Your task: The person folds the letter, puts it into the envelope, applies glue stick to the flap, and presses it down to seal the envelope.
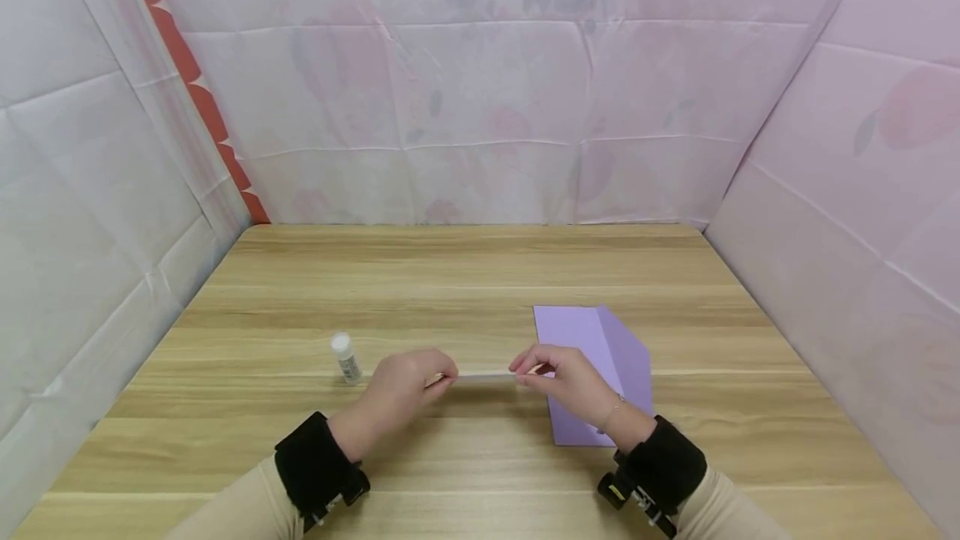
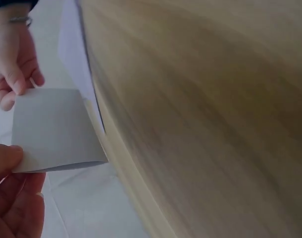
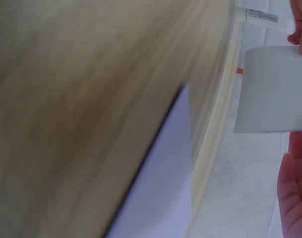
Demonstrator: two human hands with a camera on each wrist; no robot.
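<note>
Pale pink sheeting is hung round a wooden surface [image 1: 465, 273] on three sides. On its right part a purple folded sheet [image 1: 600, 340] is laid, partly hidden by the right hand [image 1: 570, 382]. A small white paper [image 1: 483, 374] is held above the near middle, pinched at one end by the left hand [image 1: 397, 394] and at the other by the right. A glue stick [image 1: 346, 357] is stood just left. The thin paper could be creased or torn if pulled unevenly.
</note>
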